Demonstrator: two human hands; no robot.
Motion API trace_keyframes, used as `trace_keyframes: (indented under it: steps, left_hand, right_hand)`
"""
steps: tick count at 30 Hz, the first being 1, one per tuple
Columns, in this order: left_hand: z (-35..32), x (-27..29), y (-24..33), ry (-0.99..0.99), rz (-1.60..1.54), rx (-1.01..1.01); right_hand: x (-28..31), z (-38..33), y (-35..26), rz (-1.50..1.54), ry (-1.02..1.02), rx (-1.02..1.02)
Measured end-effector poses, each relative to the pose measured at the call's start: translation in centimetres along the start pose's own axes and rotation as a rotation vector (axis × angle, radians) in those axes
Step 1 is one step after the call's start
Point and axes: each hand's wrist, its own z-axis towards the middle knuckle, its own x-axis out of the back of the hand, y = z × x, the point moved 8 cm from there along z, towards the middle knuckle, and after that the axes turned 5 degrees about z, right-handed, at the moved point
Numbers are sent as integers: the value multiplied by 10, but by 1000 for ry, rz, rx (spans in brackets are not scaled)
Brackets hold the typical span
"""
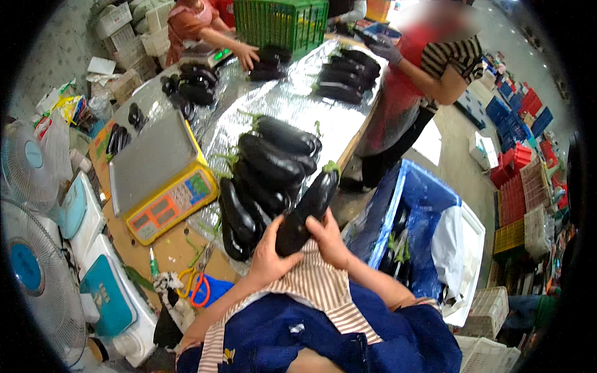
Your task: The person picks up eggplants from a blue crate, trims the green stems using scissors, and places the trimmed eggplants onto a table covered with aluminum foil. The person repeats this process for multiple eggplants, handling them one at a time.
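Note:
One glossy dark eggplant (316, 199) with a green stem is held at a slant in front of me, stem end up and away. My left hand (272, 256) wraps its lower end, and my right hand (328, 238) closes on its right side. Just beyond and to the left, a heap of eggplants (268, 158) lies on the silver foil sheet (233, 127) covering the table. To my right stands a box lined with blue plastic (429, 205), with more eggplants (401, 221) inside and a white sheet partly over it.
A yellow-framed scale (163, 177) sits on the table at left, near scissors (200, 287). Fans (37, 273) stand at far left. Across the table, one co-worker's hand (247, 56) touches eggplants beside a green crate (280, 22); another person (413, 81) handles eggplants at right.

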Motion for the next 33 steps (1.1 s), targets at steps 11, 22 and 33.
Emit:
trace_keyframes:
  steps: [11,22,33]
  left_hand:
    - [-6,33,-2,78,-249,93]
    - [-6,44,14,92,-33,57]
    - [-3,34,29,123,130,-95]
  right_hand:
    - [-41,8,0,247,-185,-193]
    - [-41,8,2,256,-256,-205]
    - [-34,-5,-8,173,-128,-114]
